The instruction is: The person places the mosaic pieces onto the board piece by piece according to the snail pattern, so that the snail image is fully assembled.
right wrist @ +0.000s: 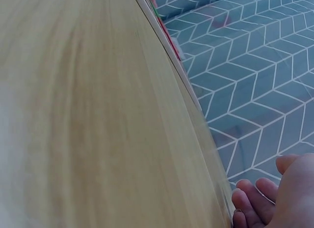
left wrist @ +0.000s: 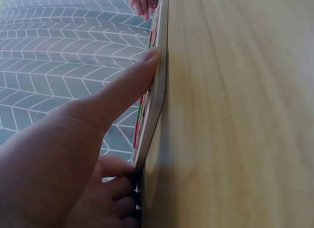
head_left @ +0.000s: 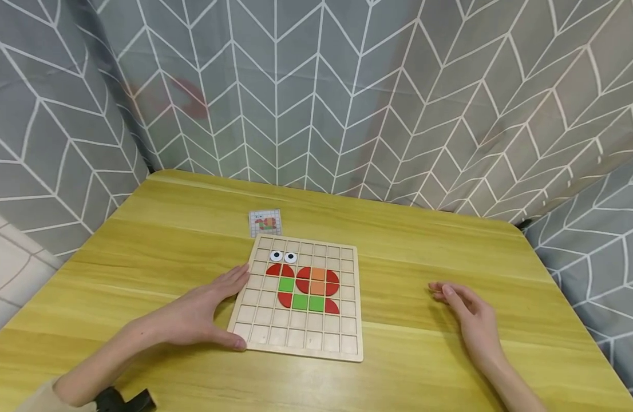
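Observation:
A square wooden grid board (head_left: 311, 339) lies flat on the table in the head view. Set in its cells are red curved pieces (head_left: 280, 270), green squares (head_left: 300, 301), orange pieces (head_left: 319, 280) and two round eye pieces (head_left: 283, 257). My left hand (head_left: 203, 312) spans the board's left side, fingertips touching the edge and thumb at the near left corner. In the left wrist view the straight thumb (left wrist: 125, 88) touches the board's edge (left wrist: 158, 85). Well right of the board, my right hand (head_left: 473, 323) is held loosely curled with nothing in it.
Just beyond the board's far left corner lies a small picture card (head_left: 265, 222) printed with a similar coloured figure on a grid. The wooden table (head_left: 414, 246) ends at a grey curtain (head_left: 306, 97) with white lines. A black object (head_left: 123, 400) shows by the left wrist.

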The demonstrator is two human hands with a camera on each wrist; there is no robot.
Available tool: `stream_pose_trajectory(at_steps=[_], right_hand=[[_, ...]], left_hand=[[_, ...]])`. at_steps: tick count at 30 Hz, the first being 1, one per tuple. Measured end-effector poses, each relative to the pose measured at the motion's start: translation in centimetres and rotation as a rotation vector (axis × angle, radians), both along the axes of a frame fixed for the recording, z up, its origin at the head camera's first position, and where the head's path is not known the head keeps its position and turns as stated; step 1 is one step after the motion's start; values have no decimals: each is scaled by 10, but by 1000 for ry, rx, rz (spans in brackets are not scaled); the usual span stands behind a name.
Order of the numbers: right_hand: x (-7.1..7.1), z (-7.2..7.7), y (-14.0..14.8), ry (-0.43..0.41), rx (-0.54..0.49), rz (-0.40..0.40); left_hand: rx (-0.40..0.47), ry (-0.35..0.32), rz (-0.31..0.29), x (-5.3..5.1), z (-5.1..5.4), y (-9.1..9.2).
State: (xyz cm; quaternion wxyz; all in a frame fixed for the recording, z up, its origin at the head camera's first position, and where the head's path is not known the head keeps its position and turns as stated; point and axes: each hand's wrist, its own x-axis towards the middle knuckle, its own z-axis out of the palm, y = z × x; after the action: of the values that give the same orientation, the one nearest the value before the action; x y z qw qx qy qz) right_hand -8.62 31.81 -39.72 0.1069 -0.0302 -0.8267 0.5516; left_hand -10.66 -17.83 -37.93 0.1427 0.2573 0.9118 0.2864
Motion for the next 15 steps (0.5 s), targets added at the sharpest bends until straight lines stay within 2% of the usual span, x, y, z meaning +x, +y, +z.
stream_pose_trajectory(at_steps=[6, 12, 15], right_hand=[[-2, 1, 0, 1, 32, 3], [-1, -2, -1, 8, 56, 0], [0, -4, -2, 4, 62, 2]], left_hand=[[0, -2, 0, 0, 1, 0], [20, 20, 67, -3, 6, -4], [25, 49, 79, -4, 7, -6]])
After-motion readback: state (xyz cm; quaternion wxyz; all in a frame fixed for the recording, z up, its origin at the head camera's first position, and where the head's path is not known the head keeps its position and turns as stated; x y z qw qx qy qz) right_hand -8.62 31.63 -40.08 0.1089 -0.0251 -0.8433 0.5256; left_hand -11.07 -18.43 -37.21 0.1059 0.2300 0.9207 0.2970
